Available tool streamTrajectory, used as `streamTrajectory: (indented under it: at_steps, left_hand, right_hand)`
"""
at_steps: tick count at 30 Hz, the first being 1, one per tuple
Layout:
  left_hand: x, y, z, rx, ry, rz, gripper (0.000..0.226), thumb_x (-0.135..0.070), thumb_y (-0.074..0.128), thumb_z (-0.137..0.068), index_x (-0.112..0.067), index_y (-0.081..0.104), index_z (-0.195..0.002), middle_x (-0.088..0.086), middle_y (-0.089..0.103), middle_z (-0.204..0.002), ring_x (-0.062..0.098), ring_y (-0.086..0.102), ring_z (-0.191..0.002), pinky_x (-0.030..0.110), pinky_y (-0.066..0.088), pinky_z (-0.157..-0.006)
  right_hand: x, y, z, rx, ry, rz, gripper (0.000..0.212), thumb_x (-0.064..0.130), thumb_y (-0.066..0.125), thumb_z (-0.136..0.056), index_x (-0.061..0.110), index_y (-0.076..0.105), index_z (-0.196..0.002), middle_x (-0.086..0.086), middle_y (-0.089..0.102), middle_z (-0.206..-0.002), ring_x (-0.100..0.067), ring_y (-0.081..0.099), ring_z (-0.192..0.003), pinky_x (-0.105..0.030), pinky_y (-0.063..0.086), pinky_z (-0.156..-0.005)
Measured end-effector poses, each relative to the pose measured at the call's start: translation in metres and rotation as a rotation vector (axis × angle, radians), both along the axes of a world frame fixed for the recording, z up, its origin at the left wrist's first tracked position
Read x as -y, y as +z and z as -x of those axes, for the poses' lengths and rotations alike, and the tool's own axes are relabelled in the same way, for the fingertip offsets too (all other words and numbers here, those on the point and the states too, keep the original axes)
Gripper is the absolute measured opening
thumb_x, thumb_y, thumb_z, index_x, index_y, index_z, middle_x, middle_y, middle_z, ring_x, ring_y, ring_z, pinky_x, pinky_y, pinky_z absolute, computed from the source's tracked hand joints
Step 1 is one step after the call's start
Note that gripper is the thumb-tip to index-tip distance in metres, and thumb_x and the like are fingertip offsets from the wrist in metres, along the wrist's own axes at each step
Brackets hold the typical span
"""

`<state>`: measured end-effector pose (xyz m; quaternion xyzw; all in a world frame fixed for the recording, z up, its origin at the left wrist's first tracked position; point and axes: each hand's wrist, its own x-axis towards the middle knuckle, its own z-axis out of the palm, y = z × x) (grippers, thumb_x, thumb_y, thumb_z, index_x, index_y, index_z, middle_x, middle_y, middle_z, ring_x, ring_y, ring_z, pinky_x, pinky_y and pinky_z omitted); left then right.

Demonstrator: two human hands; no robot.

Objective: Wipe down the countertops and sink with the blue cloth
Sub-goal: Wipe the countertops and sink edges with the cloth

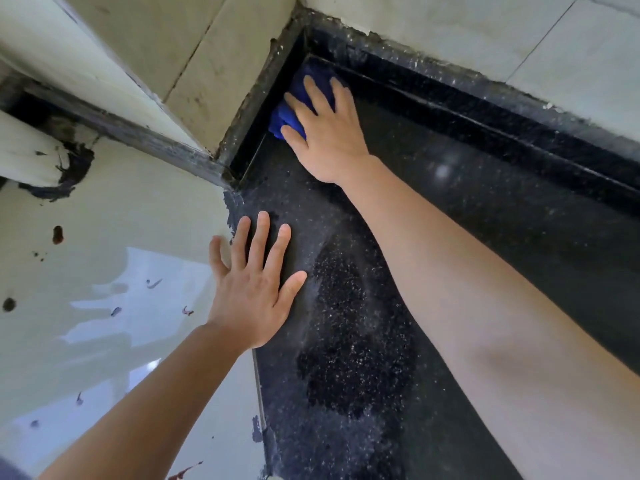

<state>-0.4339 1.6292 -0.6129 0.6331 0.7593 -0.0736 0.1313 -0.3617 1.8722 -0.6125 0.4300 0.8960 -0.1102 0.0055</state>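
Note:
A blue cloth (pixel 297 98) lies bunched in the far corner of a black speckled granite countertop (pixel 485 258), where two raised black edges meet. My right hand (pixel 325 133) presses flat on the cloth with straight fingers and covers most of it. Nearer to me, my left hand (pixel 251 289) rests on the counter's left front edge, fingers spread and straight, holding nothing. A darker wiped patch (pixel 349 341) shows in the dusty film on the counter between my arms. No sink is in view.
Cream tiled walls (pixel 450 32) rise behind the corner, with a rough black upstand (pixel 519 133) along the back. Left of the counter edge a glossy light floor (pixel 104 323) with dark paint spots lies below. A white pipe (pixel 27 150) runs at far left.

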Motion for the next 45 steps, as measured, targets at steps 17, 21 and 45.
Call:
streamTrajectory:
  at_steps: [17, 21, 45]
  left_hand:
    - [0.001, 0.000, 0.000, 0.004, -0.021, 0.000, 0.068, -0.060, 0.008, -0.101, -0.022, 0.013, -0.157, 0.010, 0.005, -0.165, 0.035, 0.001, -0.152, 0.064, 0.002, -0.117]
    - [0.001, -0.001, 0.001, 0.004, -0.028, -0.001, 0.067, -0.059, 0.011, -0.102, -0.022, 0.014, -0.158, 0.010, 0.006, -0.165, 0.035, 0.002, -0.152, 0.064, 0.003, -0.117]
    - [0.000, 0.002, 0.001, -0.012, -0.028, 0.012, 0.068, -0.059, 0.008, -0.101, -0.022, 0.011, -0.158, 0.011, 0.005, -0.165, 0.036, 0.002, -0.151, 0.065, 0.005, -0.117]
  right_hand:
    - [-0.013, 0.004, 0.007, -0.021, -0.040, 0.057, 0.061, 0.050, 0.030, -0.105, 0.023, 0.023, -0.159, -0.005, 0.012, -0.167, -0.041, 0.005, -0.151, -0.051, 0.006, -0.123]
    - [0.021, 0.008, -0.045, -0.031, 0.293, 0.011, 0.060, 0.053, 0.035, -0.103, 0.024, 0.033, -0.156, -0.002, 0.021, -0.166, -0.034, 0.014, -0.151, -0.045, 0.013, -0.124]
    - [-0.029, 0.011, -0.016, 0.035, -0.071, 0.032, 0.065, 0.055, 0.033, -0.102, 0.022, 0.023, -0.158, -0.006, 0.016, -0.167, -0.039, 0.014, -0.149, -0.051, 0.017, -0.119]
